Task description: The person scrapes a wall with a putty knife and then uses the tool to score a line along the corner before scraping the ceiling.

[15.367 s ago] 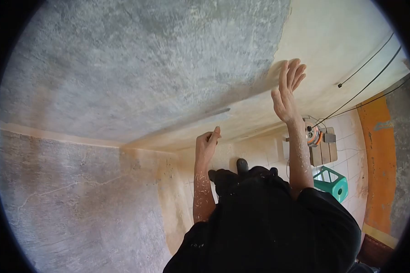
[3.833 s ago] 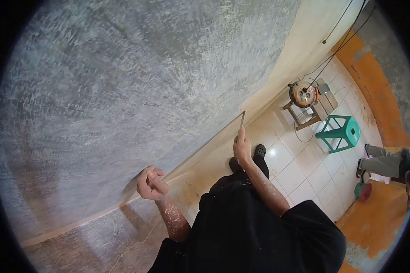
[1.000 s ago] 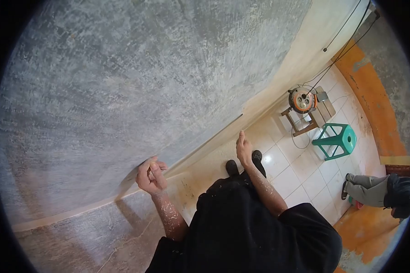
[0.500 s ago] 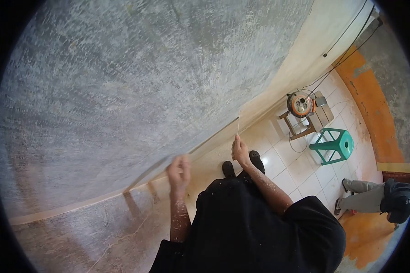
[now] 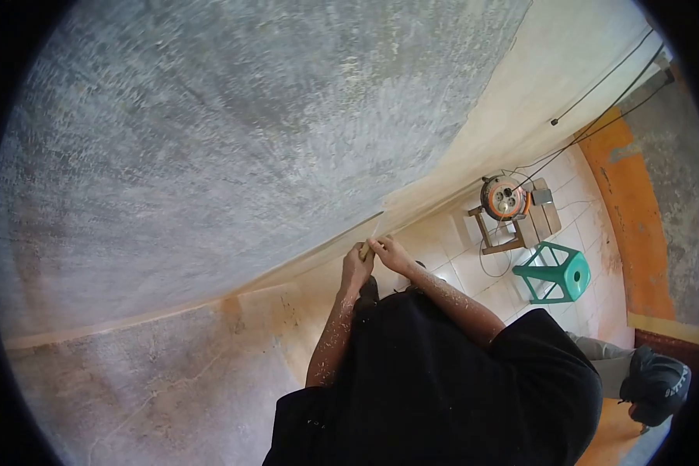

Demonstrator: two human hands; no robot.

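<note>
My two hands meet in front of my chest, close to the grey plastered wall (image 5: 210, 140). My right hand (image 5: 390, 253) grips a thin flat blade tool (image 5: 376, 227), seen edge-on and pointing up toward the wall's cream lower band (image 5: 520, 93). My left hand (image 5: 356, 269) is closed around a small tan piece (image 5: 363, 250) and touches the right hand at the base of the blade. Both forearms are flecked with white. My black shirt hides what lies below the hands.
An orange cable reel (image 5: 502, 197) sits on a low wooden stool (image 5: 495, 233), with a green plastic stool (image 5: 556, 272) beside it on the white tiled floor. Black cables (image 5: 598, 101) run along the wall. Another person (image 5: 651, 378) crouches at the lower right by the orange wall (image 5: 641, 210).
My left hand left the wall and swung right to join my right hand at the blade. The view shifted slightly, and the other person moved toward the lower right.
</note>
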